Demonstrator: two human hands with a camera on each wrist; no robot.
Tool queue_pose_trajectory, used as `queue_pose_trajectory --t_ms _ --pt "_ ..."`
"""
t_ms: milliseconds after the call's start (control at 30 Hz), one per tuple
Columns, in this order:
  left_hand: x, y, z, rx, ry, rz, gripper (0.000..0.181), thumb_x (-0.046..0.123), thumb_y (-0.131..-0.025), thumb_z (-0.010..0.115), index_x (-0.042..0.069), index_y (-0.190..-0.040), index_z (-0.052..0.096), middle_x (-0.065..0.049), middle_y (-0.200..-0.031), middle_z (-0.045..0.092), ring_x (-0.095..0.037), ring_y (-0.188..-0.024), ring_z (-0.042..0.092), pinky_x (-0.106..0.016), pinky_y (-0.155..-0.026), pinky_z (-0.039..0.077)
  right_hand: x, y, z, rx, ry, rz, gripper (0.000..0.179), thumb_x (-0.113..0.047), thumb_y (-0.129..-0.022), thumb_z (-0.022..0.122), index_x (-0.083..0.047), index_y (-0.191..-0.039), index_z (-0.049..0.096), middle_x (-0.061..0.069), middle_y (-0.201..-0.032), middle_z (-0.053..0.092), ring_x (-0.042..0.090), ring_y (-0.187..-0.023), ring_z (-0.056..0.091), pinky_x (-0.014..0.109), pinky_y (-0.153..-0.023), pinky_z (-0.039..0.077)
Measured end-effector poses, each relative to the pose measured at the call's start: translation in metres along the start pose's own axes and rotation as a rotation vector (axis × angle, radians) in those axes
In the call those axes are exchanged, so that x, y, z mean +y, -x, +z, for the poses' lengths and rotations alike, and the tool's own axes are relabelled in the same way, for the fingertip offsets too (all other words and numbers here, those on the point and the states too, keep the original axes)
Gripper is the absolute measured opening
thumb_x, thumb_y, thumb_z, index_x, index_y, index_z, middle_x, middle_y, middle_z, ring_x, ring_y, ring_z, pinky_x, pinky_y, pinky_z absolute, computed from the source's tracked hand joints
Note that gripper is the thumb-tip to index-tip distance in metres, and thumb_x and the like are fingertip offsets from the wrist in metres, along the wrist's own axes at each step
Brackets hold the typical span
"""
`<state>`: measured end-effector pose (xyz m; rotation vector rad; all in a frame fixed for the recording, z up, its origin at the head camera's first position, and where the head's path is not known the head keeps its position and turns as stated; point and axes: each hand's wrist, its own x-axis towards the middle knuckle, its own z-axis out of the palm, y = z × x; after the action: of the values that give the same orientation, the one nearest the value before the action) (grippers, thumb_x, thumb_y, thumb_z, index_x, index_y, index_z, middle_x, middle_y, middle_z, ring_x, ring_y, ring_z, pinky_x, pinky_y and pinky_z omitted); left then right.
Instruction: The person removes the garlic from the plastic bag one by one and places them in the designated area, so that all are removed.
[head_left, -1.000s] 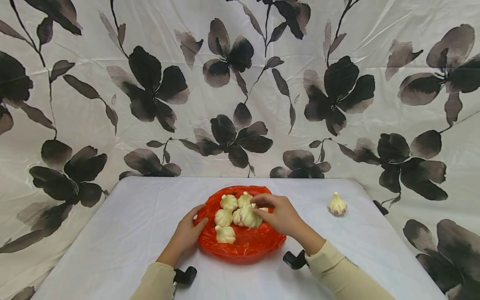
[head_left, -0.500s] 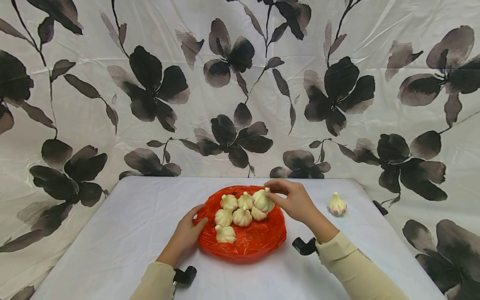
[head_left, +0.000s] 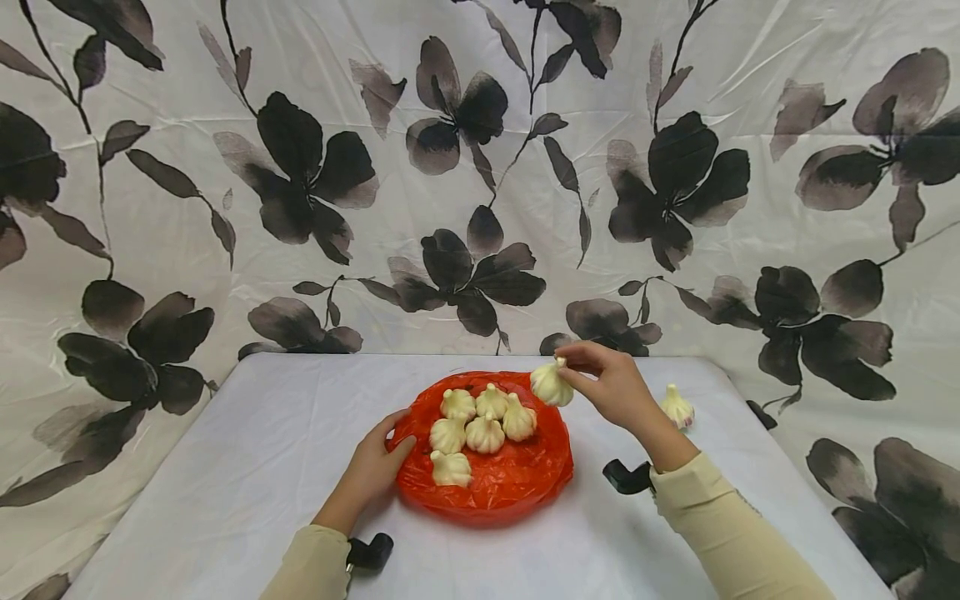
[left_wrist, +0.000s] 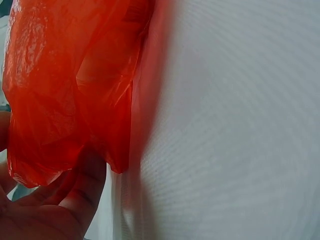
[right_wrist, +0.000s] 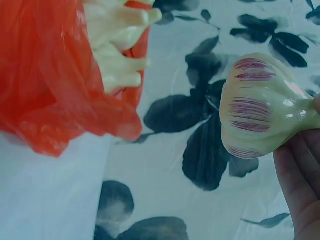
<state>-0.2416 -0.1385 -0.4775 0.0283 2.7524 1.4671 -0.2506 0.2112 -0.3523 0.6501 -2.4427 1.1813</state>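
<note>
A red plastic bag point(head_left: 517, 479) lies spread in a round on the table, with several pale garlic bulbs point(head_left: 484, 434) sitting in it. My left hand point(head_left: 371, 467) grips the bag's left side; the left wrist view has its fingers point(left_wrist: 85, 187) against the red plastic. My right hand point(head_left: 611, 387) pinches one garlic bulb point(head_left: 551, 384) by its stem, raised over the bag's far right edge. Purple streaks show on that held bulb point(right_wrist: 255, 107) in the right wrist view, where it is apart from the bag point(right_wrist: 50, 75).
Another garlic bulb point(head_left: 677, 408) stands on the white-covered table point(head_left: 247, 467) at the right, partly hidden by my right wrist. Behind the table hangs a white cloth point(head_left: 555, 208) with dark flowers. A black wrist camera point(head_left: 626, 477) juts from under my right forearm.
My right hand has lifted a garlic bulb from among the others and carried it right and away from me, to the bag's far right edge. The left hand has stayed in place.
</note>
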Motion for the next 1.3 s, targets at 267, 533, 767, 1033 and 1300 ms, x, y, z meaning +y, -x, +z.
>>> queue_pose_trajectory --t_ms 267,533,767,1033,1300 --pt "0.000 -0.001 0.000 -0.009 -0.002 -0.005 0.052 0.028 -0.098 0.055 0.022 -0.147 0.039 -0.013 -0.150 0.043 -0.038 -0.133 0.047 -0.053 -0.102 0.047 0.008 -0.001 -0.010 0.017 0.006 0.061 0.025 -0.016 -0.088 0.072 -0.013 -0.112 0.069 0.008 -0.108 0.073 0.024 -0.097 0.071 0.038 -0.085 0.059" --pt "0.001 -0.001 -0.001 -0.010 -0.006 0.002 0.053 0.027 -0.098 0.055 0.021 -0.147 0.039 -0.013 -0.150 0.043 -0.038 -0.135 0.044 -0.053 -0.103 0.046 0.017 0.000 -0.018 0.035 0.011 0.094 0.026 -0.017 -0.088 0.071 -0.011 -0.113 0.068 0.008 -0.108 0.072 0.022 -0.098 0.070 0.036 -0.085 0.058" --pt "0.002 0.001 -0.001 -0.004 -0.008 0.011 0.053 0.026 -0.098 0.056 0.020 -0.147 0.040 -0.013 -0.150 0.044 -0.038 -0.135 0.044 -0.053 -0.104 0.045 0.025 0.003 -0.024 0.070 0.052 0.098 0.026 -0.017 -0.088 0.071 -0.010 -0.113 0.068 0.011 -0.107 0.072 0.025 -0.097 0.070 0.031 -0.082 0.058" --pt "0.001 0.000 -0.001 -0.007 0.006 -0.002 0.052 0.027 -0.097 0.056 0.021 -0.147 0.040 -0.012 -0.149 0.044 -0.037 -0.132 0.048 -0.051 -0.101 0.049 0.042 0.006 -0.031 0.083 0.098 0.154 0.027 -0.019 -0.090 0.069 -0.009 -0.115 0.066 0.012 -0.112 0.071 0.027 -0.103 0.069 0.038 -0.086 0.058" --pt "0.000 -0.002 -0.001 -0.008 -0.004 -0.009 0.053 0.028 -0.098 0.055 0.021 -0.148 0.038 -0.012 -0.151 0.042 -0.038 -0.133 0.047 -0.051 -0.101 0.049 0.060 0.012 -0.035 0.091 0.094 0.235 0.030 -0.019 -0.091 0.068 -0.009 -0.119 0.065 0.013 -0.115 0.070 0.027 -0.106 0.067 0.039 -0.088 0.056"
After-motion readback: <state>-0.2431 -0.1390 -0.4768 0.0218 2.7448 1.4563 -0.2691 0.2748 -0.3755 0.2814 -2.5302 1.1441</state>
